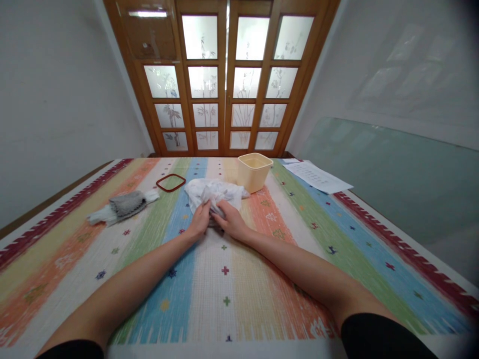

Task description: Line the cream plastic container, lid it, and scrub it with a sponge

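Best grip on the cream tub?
I'd pinch the tub by its right-hand rim, thumb inside, coming from above right. It stands upright with its open top up, so the rim looks reachable; the white bundle crowds its front left.

The left sleeve (73,350) and right sleeve (381,336) are plain black, with curved hems above the near edge of the table (224,350); both slender forearms (299,264) are bare.
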Tool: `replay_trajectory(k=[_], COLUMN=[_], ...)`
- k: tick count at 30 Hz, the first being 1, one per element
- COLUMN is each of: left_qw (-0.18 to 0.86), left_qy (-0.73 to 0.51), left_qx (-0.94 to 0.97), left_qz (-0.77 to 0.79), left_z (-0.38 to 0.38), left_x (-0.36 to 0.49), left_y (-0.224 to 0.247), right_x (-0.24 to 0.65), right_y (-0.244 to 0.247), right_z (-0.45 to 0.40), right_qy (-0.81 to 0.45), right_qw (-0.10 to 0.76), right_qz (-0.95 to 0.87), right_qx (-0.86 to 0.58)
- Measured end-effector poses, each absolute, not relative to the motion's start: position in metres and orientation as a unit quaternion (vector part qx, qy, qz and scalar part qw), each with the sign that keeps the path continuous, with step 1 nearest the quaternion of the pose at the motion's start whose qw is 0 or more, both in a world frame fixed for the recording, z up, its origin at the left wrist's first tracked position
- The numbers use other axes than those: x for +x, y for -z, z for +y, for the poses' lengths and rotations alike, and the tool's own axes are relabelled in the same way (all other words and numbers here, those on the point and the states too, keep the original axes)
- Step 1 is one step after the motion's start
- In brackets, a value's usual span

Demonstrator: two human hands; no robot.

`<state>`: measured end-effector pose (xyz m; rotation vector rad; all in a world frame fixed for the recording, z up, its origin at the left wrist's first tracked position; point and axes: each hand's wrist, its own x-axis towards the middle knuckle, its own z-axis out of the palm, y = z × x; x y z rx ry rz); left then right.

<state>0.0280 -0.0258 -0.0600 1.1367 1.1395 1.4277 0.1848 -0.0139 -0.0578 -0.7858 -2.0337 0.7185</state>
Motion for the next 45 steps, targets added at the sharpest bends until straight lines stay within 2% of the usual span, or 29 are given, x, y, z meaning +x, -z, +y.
replay_trajectory(k=[4, 9, 14, 21, 25, 30, 32, 40, 45], left_qw=[0.421, 0.528, 0.607, 0.633, 0.603, 0.469, 0.458, 0.672, 0.74], left_qy=[-0.629, -0.626, -0.564, -0.527, -0.528, -0.475, -0.449, -0.457, -0.462], left_qx=[0.424, 0.377, 0.419, 0.438, 0.464, 0.579, 0.6, 0.475, 0.424], left_qz=[0.497, 0.432, 0.37, 0.359, 0.377, 0.468, 0.477, 0.337, 0.244], left_z=[-0.018, -0.017, -0.019, -0.021, -0.021, -0.029, -0.033, -0.036, -0.042], left_x=[0.02, 0.022, 0.024, 0.022, 0.022, 0.018, 0.019, 0.025, 0.026], left_y=[0.063, 0.067, 0.063, 0.058, 0.061, 0.057, 0.052, 0.049, 0.04], right_x=[0.185, 0.189, 0.192, 0.193, 0.193, 0.195, 0.196, 0.196, 0.199], right_y=[0.056, 0.064, 0.069, 0.064, 0.067, 0.066, 0.063, 0.054, 0.057], right_z=[-0.015, -0.004, 0.007, 0.005, 0.008, 0.011, 0.01, -0.003, 0.003], right_qy=[-0.308, -0.372, -0.484, -0.47, -0.432, -0.382, -0.359, -0.331, -0.371], right_qw=[0.416, 0.446, 0.435, 0.443, 0.463, 0.494, 0.501, 0.508, 0.517], right_qz=[-0.801, -0.73, -0.697, -0.695, -0.697, -0.684, -0.682, -0.691, -0.651], right_qx=[-0.3, -0.36, -0.301, -0.315, -0.337, -0.377, -0.392, -0.394, -0.414])
